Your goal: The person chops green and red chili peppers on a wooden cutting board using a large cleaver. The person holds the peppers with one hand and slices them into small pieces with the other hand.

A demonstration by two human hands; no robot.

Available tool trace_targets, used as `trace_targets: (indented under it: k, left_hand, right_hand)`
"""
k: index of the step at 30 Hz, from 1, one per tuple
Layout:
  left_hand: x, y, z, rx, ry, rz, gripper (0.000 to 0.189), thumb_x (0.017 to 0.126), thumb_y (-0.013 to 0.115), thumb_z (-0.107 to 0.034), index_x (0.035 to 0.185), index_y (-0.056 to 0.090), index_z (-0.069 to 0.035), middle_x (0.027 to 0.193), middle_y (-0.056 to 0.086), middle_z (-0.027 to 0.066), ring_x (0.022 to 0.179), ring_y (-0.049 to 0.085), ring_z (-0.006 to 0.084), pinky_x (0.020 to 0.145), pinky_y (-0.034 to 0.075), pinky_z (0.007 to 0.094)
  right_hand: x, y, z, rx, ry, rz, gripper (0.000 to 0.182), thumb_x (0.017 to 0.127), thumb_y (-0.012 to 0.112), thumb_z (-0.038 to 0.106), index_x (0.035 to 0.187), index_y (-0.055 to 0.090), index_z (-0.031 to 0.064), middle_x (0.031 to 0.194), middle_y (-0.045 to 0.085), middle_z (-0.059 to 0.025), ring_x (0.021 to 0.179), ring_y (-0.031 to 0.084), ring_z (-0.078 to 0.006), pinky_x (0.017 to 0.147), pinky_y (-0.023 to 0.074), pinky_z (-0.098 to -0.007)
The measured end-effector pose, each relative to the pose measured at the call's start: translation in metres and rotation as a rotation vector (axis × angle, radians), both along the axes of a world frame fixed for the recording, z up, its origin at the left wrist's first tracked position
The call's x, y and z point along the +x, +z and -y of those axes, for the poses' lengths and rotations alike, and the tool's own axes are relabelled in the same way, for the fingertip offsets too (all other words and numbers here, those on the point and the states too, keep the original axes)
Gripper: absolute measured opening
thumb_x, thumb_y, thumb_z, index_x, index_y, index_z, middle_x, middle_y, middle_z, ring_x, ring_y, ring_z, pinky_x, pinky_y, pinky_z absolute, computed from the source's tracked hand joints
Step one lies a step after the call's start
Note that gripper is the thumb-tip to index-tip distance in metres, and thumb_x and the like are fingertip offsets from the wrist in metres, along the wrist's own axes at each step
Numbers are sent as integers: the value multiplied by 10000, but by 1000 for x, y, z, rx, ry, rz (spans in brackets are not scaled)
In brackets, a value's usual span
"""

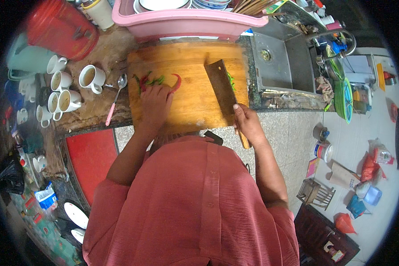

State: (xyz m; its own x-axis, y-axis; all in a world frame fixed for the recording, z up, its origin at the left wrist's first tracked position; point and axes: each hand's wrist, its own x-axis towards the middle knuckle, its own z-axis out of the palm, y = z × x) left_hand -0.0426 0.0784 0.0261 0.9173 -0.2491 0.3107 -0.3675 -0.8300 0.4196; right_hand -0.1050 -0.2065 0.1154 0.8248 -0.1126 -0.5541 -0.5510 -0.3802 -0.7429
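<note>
A wooden cutting board point(193, 103) lies before me on the counter. My right hand point(249, 123) grips the wooden handle of a cleaver point(220, 86), its broad dark blade held over the right part of the board. Green pepper pieces point(231, 81) peek out just right of the blade, partly hidden by it. At the board's left, my left hand point(155, 101) rests over a small group of red and green chili peppers. A curved red chili point(177, 83) lies by its fingers, and green chilies point(159, 80) show beyond them. The fingertips' hold on the peppers is hidden.
A pink plastic tub point(189, 25) with bowls and chopsticks stands behind the board. Left are a spoon point(116, 98), several white mugs point(92, 79) with liquid in some, and a red bucket point(63, 30). A steel sink point(282, 63) with a faucet point(350, 40) adjoins on the right.
</note>
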Motion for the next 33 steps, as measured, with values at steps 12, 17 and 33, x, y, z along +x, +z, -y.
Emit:
trace_targets:
  k: [12,17,33]
  left_hand:
    - [29,17,49,-46,-127,-15,152,870,640,-135,991,680,-52,1003,646,111,1008,584,342,861,464,439]
    - [28,9,65,-107,-250,35,104,814,687,-179,900,702,-122,932,621,39,964,573,271,828,446,441]
    - [33,-17,61,-173,-297,107,98,791,705,-167,875,704,-117,878,615,52,901,571,292,813,461,422]
  right_hand:
    - [-5,-1,-7,-8,-31,35,451,1032,482,432,996,605,0,587,514,-21,460,488,-113,463,421,-276]
    - [-9,-3,-12,-89,13,86,464,1033,484,424,1040,614,-21,588,525,-32,463,495,-111,457,419,-279]
    - [-13,5,-24,-299,299,231,468,1034,468,421,1123,629,-9,608,590,-129,524,598,-242,535,481,-365]
